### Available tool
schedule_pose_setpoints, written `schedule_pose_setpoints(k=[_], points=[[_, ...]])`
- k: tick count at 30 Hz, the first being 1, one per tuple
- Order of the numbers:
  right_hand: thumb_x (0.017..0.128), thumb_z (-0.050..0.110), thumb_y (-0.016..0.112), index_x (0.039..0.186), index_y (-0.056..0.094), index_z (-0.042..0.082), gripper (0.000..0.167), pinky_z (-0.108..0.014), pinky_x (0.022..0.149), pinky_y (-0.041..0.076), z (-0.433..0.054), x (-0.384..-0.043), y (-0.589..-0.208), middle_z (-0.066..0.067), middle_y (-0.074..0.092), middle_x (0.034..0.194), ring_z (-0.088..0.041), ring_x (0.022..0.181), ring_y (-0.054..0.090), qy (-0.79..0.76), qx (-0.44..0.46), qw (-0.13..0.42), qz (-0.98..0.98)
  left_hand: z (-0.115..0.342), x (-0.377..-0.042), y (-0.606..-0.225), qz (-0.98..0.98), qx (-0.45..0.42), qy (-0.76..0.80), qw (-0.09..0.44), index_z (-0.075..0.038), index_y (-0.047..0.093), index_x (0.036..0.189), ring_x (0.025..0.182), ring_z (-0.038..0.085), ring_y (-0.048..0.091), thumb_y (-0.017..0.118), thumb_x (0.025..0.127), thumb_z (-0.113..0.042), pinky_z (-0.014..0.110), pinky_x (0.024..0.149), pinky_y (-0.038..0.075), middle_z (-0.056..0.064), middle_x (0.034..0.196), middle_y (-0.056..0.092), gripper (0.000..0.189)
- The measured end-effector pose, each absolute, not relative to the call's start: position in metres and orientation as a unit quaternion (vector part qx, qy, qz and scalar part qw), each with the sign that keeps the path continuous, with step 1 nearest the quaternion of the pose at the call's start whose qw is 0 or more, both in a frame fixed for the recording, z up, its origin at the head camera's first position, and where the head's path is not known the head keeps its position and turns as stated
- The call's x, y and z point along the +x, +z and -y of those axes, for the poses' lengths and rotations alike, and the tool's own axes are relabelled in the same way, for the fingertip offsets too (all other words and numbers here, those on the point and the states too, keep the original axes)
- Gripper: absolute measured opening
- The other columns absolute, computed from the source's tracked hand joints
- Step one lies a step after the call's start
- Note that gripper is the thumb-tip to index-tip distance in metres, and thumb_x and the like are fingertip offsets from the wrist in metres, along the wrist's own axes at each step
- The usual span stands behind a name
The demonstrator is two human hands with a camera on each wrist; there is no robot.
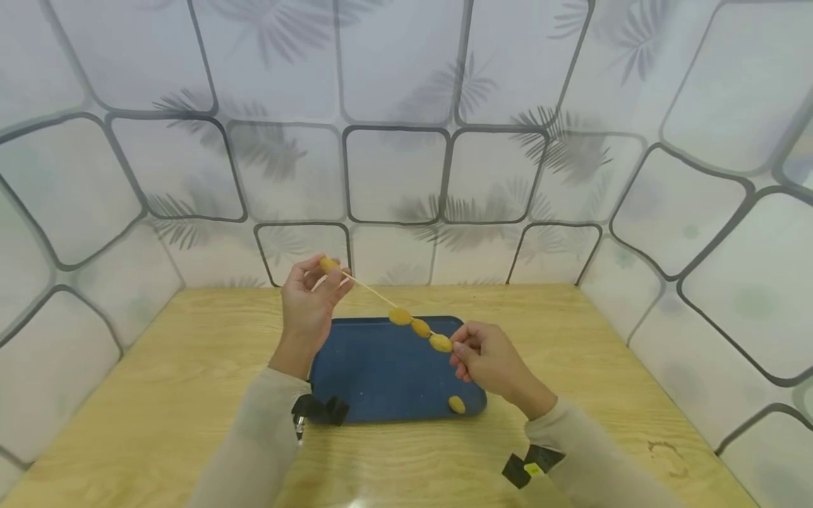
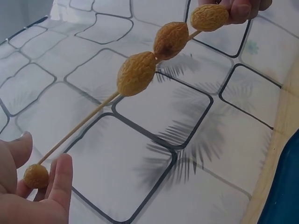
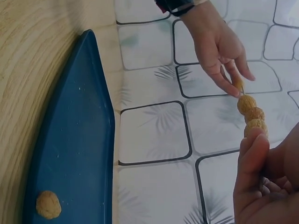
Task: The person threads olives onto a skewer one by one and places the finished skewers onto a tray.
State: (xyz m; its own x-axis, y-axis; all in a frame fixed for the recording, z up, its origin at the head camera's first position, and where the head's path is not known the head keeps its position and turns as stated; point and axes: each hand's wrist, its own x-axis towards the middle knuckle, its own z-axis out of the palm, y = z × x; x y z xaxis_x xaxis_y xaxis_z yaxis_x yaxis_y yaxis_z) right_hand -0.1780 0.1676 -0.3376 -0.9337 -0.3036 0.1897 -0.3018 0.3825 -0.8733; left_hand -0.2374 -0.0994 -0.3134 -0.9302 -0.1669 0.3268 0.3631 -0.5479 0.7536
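Observation:
A thin wooden skewer (image 1: 371,290) slants down from my left hand (image 1: 308,300) to my right hand (image 1: 494,358), above the tray. Three wrinkled yellow-brown oval fruits sit close together near its right end; the middle one (image 2: 171,41) looks darker. At the skewer's upper left end is another such fruit (image 2: 36,176), held between my left thumb and fingers. My right thumb and fingertips pinch the opposite end, right behind the last fruit (image 1: 441,343); the skewer's tip there is hidden.
On the wooden table (image 1: 209,353) lies a blue tray (image 1: 381,381). One loose wrinkled fruit (image 1: 456,404) rests in its near right corner. Patterned pale walls (image 1: 396,176) enclose the table at the back and both sides.

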Motion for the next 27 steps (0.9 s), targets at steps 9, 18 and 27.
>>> schedule_pose_setpoints(k=[9,18,27], points=[[0.098,-0.006,0.049,0.096,0.057,-0.008,0.008,-0.038,0.051,0.057,-0.152,-0.169,-0.343,-0.007,0.06,0.073,-0.026,0.058,0.061,-0.532,-0.194,-0.012,-0.824,0.099,-0.236,-0.311,0.557,-0.072,-0.796,0.226,-0.003,0.045,0.131,0.09,0.016,0.064,0.068,0.086,0.009,0.03,0.081,0.057,0.009,0.112,0.057,0.052],[0.098,-0.007,0.049,0.094,0.057,-0.007,0.009,-0.033,0.048,0.055,-0.143,-0.166,-0.338,-0.006,0.06,0.071,-0.018,0.055,0.059,-0.538,-0.213,-0.043,-0.814,0.096,-0.239,-0.306,0.558,-0.082,-0.788,0.246,-0.003,0.044,0.137,0.091,0.017,0.066,0.071,0.083,0.01,0.029,0.085,0.055,0.008,0.116,0.057,0.062],[0.097,-0.008,0.049,0.092,0.057,-0.005,0.01,-0.03,0.047,0.054,-0.138,-0.165,-0.337,-0.006,0.059,0.07,-0.02,0.054,0.059,-0.542,-0.21,-0.051,-0.812,0.094,-0.239,-0.304,0.545,-0.056,-0.797,0.255,0.0,0.043,0.139,0.09,0.016,0.067,0.07,0.083,0.011,0.028,0.087,0.054,0.011,0.114,0.058,0.063]])
